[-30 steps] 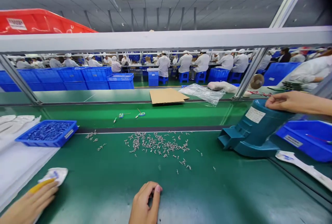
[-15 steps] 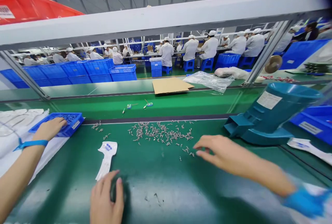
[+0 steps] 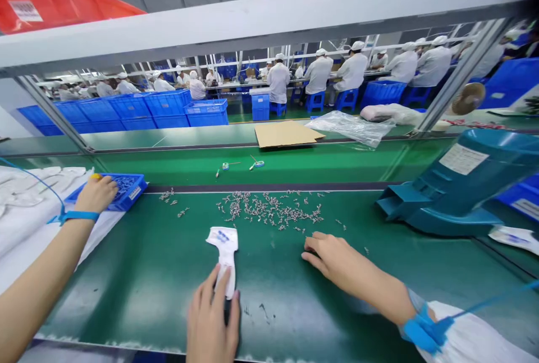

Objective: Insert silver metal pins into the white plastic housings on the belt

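My left hand [image 3: 214,318] is at the near edge of the green work surface. Its fingers lie over the narrow lower end of a white handle-shaped plastic piece [image 3: 223,240], with the thumb at that end's right side. The piece lies flat and has blue marks on its wide upper end. My right hand [image 3: 330,253], with a blue wristband, hovers low over the surface right of the piece. Its fingers are curled towards the thumb; what they hold is too small to name. Just beyond both hands, many small metal parts [image 3: 269,208] lie scattered.
At left, a co-worker's hand [image 3: 97,193] rests at a blue tray [image 3: 137,192] of small parts, something yellow beside it. A teal moulded housing [image 3: 442,194] stands at right, another white piece [image 3: 516,238] beyond. Two small wired parts [image 3: 258,164] and cardboard [image 3: 286,134] lie behind.
The white piece has slid right with my left hand. My right hand has moved left and nearer, away from the right end of the small metal parts. The view has shifted a little.
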`<control>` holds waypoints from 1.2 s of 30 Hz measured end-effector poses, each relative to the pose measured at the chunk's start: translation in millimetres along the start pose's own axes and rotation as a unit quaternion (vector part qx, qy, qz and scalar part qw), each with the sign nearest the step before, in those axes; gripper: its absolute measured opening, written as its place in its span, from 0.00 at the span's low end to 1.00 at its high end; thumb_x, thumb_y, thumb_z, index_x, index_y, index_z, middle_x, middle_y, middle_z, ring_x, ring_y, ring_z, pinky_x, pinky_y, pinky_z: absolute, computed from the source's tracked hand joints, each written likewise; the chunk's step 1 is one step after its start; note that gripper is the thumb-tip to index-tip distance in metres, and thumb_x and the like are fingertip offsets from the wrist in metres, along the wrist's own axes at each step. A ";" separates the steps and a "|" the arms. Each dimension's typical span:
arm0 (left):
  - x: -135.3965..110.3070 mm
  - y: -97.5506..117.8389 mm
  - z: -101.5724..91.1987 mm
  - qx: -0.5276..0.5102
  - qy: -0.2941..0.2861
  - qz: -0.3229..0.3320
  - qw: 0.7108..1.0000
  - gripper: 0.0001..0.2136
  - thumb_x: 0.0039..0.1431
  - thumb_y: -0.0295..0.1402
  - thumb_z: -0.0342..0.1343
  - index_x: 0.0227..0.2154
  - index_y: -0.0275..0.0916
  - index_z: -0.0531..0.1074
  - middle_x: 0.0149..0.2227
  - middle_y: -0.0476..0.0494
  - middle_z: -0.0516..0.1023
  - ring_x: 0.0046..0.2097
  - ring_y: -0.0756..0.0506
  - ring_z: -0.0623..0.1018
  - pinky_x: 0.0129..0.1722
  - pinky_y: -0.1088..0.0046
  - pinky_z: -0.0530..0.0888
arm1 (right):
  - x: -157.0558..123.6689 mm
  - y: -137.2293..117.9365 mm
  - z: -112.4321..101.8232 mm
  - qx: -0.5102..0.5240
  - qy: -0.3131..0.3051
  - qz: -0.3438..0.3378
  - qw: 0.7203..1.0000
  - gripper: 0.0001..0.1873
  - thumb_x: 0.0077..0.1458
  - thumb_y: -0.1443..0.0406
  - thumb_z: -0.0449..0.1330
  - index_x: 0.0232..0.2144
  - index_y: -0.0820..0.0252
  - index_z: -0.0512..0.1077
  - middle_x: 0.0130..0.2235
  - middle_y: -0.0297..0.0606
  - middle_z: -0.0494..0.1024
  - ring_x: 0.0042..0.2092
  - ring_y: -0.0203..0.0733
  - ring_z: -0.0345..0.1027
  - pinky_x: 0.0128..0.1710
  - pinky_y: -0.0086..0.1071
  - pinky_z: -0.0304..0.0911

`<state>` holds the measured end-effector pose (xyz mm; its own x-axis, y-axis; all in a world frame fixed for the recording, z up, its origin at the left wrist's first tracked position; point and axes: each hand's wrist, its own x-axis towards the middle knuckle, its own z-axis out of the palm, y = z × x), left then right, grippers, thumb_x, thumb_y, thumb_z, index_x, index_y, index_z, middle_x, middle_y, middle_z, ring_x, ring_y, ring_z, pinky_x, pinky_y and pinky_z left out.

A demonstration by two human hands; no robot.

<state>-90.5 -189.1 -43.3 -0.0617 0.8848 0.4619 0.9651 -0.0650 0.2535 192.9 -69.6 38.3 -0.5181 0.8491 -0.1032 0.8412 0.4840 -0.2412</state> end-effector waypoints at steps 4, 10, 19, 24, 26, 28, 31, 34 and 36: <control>-11.8 52.1 9.8 -0.014 0.003 0.011 1.000 0.19 0.66 0.30 0.49 0.59 0.45 0.67 0.60 0.40 0.71 0.54 0.38 0.73 0.47 0.59 0.73 | -15.8 -2.8 3.0 0.021 -0.053 0.003 0.998 0.07 0.63 0.69 0.56 0.42 0.59 0.73 0.44 0.44 0.75 0.41 0.50 0.74 0.37 0.38 0.65; -18.1 98.7 23.7 -0.049 0.000 0.026 0.998 0.22 0.64 0.26 0.48 0.60 0.44 0.66 0.61 0.39 0.70 0.54 0.37 0.72 0.47 0.58 0.71 | -22.0 -8.1 16.7 0.046 -0.019 0.012 0.999 0.12 0.64 0.72 0.48 0.36 0.60 0.71 0.39 0.45 0.75 0.40 0.50 0.72 0.37 0.39 0.65; -1.5 112.9 10.7 -0.283 0.023 -0.034 0.958 0.06 0.65 0.31 0.54 0.42 0.44 0.73 0.39 0.45 0.79 0.42 0.44 0.76 0.41 0.69 0.73 | -30.4 -26.7 13.1 0.544 -0.050 0.052 0.836 0.12 0.61 0.55 0.60 0.40 0.58 0.72 0.36 0.36 0.76 0.38 0.40 0.71 0.39 0.33 0.68; 9.4 116.0 3.3 -0.329 0.046 -0.043 0.942 0.11 0.65 0.27 0.53 0.47 0.47 0.74 0.39 0.47 0.79 0.41 0.46 0.77 0.42 0.70 0.73 | -26.5 -41.3 23.3 0.644 -0.063 0.058 0.760 0.17 0.56 0.52 0.65 0.36 0.59 0.70 0.33 0.34 0.76 0.35 0.38 0.70 0.38 0.32 0.66; 11.4 114.5 1.7 -0.332 0.047 -0.038 0.941 0.11 0.65 0.26 0.53 0.46 0.47 0.75 0.38 0.47 0.78 0.40 0.47 0.76 0.41 0.71 0.73 | -23.4 -42.6 25.5 0.657 -0.067 0.067 0.748 0.18 0.54 0.52 0.67 0.36 0.59 0.70 0.30 0.32 0.75 0.33 0.37 0.69 0.37 0.31 0.65; 12.8 112.1 0.4 -0.333 0.051 -0.043 0.941 0.09 0.65 0.26 0.54 0.42 0.46 0.76 0.36 0.48 0.77 0.38 0.47 0.76 0.39 0.72 0.72 | -20.3 -43.0 26.6 0.658 -0.068 0.072 0.747 0.19 0.52 0.51 0.68 0.35 0.59 0.71 0.29 0.32 0.75 0.32 0.36 0.68 0.36 0.31 0.63; 14.1 109.2 -1.5 -0.321 0.087 -0.050 0.942 0.07 0.63 0.26 0.56 0.38 0.44 0.76 0.34 0.48 0.77 0.37 0.48 0.76 0.37 0.73 0.72 | -16.9 -44.3 26.9 0.660 -0.090 0.067 0.743 0.21 0.51 0.49 0.68 0.31 0.61 0.73 0.30 0.34 0.75 0.31 0.36 0.66 0.34 0.31 0.62; 13.9 107.7 -2.8 -0.293 0.119 -0.029 0.948 0.07 0.63 0.24 0.56 0.37 0.42 0.75 0.34 0.47 0.77 0.36 0.48 0.76 0.37 0.73 0.73 | -15.1 -47.7 26.0 0.681 -0.113 0.061 0.721 0.22 0.51 0.48 0.67 0.28 0.62 0.73 0.29 0.35 0.75 0.30 0.35 0.65 0.33 0.30 0.60; 13.2 105.9 -3.1 -0.269 0.118 0.007 0.956 0.09 0.62 0.21 0.56 0.40 0.42 0.74 0.35 0.47 0.77 0.37 0.48 0.76 0.38 0.72 0.74 | -13.8 -49.6 25.3 0.686 -0.113 0.060 0.717 0.22 0.51 0.48 0.67 0.28 0.62 0.73 0.29 0.35 0.75 0.30 0.35 0.64 0.33 0.29 0.59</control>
<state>10.1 -185.7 -7.7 -0.1668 0.7582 0.6303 0.6995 -0.3596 0.6176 154.5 -110.7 27.3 -0.5970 0.7364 -0.3183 0.0188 -0.3838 -0.9232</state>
